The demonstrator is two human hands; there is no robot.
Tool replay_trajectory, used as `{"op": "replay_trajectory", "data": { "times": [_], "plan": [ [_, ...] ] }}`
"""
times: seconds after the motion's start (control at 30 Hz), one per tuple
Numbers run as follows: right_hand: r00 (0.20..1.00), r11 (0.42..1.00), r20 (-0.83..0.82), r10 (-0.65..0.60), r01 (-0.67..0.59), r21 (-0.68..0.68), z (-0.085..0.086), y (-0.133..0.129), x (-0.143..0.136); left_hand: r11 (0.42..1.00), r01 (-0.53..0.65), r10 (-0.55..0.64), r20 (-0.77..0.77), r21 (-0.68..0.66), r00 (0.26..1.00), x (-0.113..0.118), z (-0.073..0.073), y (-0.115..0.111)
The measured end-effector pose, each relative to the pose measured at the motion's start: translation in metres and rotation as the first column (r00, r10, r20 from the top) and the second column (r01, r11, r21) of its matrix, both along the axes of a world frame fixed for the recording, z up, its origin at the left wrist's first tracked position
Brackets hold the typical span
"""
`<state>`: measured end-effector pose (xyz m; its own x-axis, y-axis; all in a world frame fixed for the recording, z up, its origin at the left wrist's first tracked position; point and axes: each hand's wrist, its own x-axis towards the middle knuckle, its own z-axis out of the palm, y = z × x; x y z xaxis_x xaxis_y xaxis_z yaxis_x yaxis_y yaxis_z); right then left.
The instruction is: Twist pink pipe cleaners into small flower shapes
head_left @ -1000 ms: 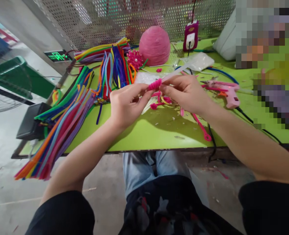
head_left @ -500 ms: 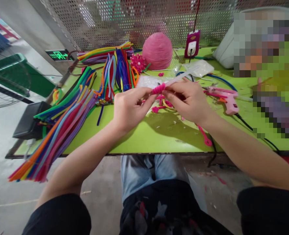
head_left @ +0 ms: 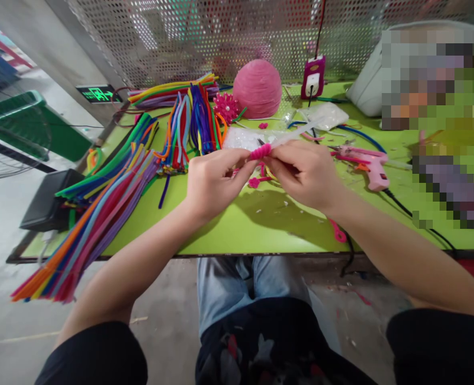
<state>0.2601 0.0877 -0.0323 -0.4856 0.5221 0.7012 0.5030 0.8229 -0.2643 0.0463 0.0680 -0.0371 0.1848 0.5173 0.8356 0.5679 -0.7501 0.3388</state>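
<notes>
A bright pink pipe cleaner [head_left: 260, 152] is wound in a tight coil around what looks like a translucent white stick [head_left: 293, 133], above the table's middle. My left hand [head_left: 216, 179] is closed, pinching the coil's left end between thumb and forefinger. At the other end the closed fingers of my right hand [head_left: 307, 174] press on the coil, and the stick slants up and away behind them. Under my hands lie pink pipe cleaner pieces [head_left: 254, 182], partly covered. A looped pink piece [head_left: 338, 233] lies below my right wrist.
Bundles of coloured pipe cleaners [head_left: 112, 206] spread over the left side, some overhanging the table edge. At the back stand a pink ball [head_left: 257, 88] and a pink flower [head_left: 226, 108]. A pink glue gun [head_left: 375, 166] with a black cord lies right, near a power socket [head_left: 313, 80].
My hands stay almost in place around the coil, with the right fingers slightly shifted towards it. The whole view has tilted a little.
</notes>
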Motion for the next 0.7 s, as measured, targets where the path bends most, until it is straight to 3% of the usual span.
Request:
{"op": "replay_trajectory", "data": {
  "times": [0.1,0.17,0.3,0.37,0.5,0.7],
  "plan": [
    [1.0,1.0,0.0,-0.02,0.02,0.002,-0.003,0.001,-0.001,0.984,0.043,-0.031,0.069,-0.172,0.997,0.003,0.004,-0.002],
    [0.999,0.999,-0.024,-0.042,0.042,-0.017,-0.005,0.001,-0.001,0.939,0.121,-0.065,0.18,-0.322,0.982,0.005,0.006,-0.003],
    [0.99,0.991,-0.06,-0.126,0.129,0.045,-0.006,-0.001,-0.002,0.75,0.403,-0.186,0.418,-0.524,0.889,0.009,0.008,0.001],
    [0.993,0.993,-0.046,-0.113,0.114,0.016,-0.003,-0.003,-0.003,0.691,0.465,-0.192,0.479,-0.554,0.856,0.009,0.006,0.004],
    [0.999,0.995,-0.021,-0.036,0.034,-0.092,0.002,-0.005,-0.007,0.724,0.425,-0.145,0.483,-0.543,0.864,0.01,0.003,0.006],
    [0.994,0.993,0.029,-0.107,0.108,-0.047,-0.002,-0.008,-0.007,0.857,0.345,-0.174,0.416,-0.383,0.893,0.014,-0.002,0.005]
  ]
}}
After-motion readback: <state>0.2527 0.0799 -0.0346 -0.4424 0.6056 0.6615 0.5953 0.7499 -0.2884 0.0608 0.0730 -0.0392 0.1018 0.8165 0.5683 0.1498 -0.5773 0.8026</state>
